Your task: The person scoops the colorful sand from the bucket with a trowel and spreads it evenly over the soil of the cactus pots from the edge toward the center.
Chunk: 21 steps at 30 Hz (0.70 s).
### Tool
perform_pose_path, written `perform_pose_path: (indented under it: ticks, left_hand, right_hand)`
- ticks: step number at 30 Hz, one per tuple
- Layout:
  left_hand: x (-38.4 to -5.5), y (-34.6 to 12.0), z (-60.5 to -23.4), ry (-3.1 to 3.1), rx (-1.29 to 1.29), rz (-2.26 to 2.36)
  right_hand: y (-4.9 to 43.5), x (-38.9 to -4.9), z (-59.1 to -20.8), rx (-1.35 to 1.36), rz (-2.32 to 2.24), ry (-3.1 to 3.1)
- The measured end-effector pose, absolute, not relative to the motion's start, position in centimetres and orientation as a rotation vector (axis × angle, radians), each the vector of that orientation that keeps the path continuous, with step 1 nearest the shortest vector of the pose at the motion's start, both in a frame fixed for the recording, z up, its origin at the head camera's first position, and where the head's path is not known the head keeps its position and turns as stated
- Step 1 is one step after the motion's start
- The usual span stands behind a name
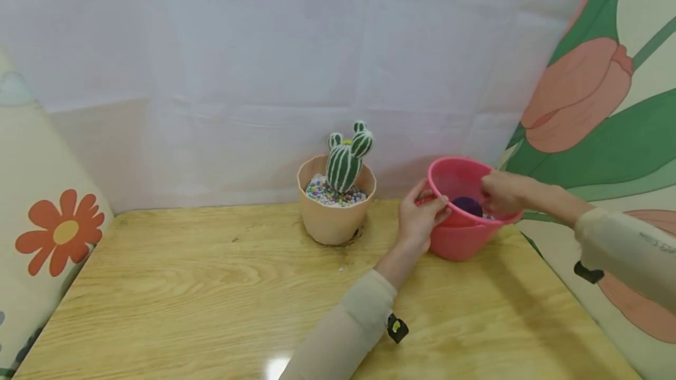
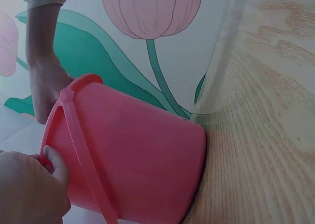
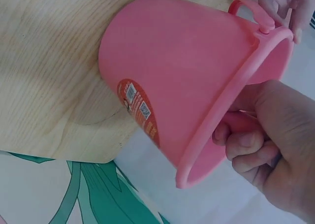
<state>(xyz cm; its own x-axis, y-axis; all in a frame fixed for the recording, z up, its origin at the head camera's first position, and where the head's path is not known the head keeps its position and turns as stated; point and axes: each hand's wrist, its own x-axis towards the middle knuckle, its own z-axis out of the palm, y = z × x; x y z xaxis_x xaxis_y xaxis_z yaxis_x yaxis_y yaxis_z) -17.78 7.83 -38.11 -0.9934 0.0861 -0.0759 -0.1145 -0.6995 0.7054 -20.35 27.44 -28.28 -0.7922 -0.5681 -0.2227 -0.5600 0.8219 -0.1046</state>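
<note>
Closest is a beige sleeve; the left hand grips a pink bucket by its rim near the far right corner of the desk; inside, the right hand clasps a pink handle.

The flared pink bucket stood on the wood-grain table near its far right corner, mouth up, its handle lowered against the outer wall, an orange-red printed sticker on one side and a dark purple rounded object inside.
</note>
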Motion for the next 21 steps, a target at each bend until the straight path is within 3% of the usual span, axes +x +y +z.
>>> perform_pose_path:
  ticks: [7,21]
  left_hand:
    - [-17.7,7.9,-37.9,1.197,-0.091,2.793]
    - [-17.6,7.9,-37.9,1.212,-0.085,2.791]
  right_hand:
    - [28.1,-19.8,-28.1,-0.92,-0.196,2.777]
    - [30.2,-18.9,-28.1,-0.73,-0.533,2.663]
